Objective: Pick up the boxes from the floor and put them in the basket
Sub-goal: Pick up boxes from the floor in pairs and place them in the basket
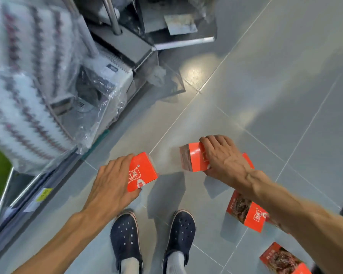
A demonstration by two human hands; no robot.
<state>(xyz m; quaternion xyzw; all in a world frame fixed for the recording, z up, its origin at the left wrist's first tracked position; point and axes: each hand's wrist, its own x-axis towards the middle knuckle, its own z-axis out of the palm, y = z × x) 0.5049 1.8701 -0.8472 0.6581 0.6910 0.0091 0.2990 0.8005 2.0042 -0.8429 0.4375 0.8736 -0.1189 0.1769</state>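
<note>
Both forearms reach down from the bottom edge. Left hand [112, 182] grips a red box [142, 172], fingers curled over its far edge, thumb under the near corner; box appears held above the grey tiled floor [265, 86], shadow below it. Right hand [224, 157] clasps a second red box [196, 160], fingers wrapped over its top, thumb on the near side. Two more red boxes lie on the floor at right: one [246, 211] just under the right forearm, another [281, 259] nearer the bottom edge. Dark blue clogs [125, 232] stand between the arms. Plastic-wrapped goods [28, 86] stacked at left.
</note>
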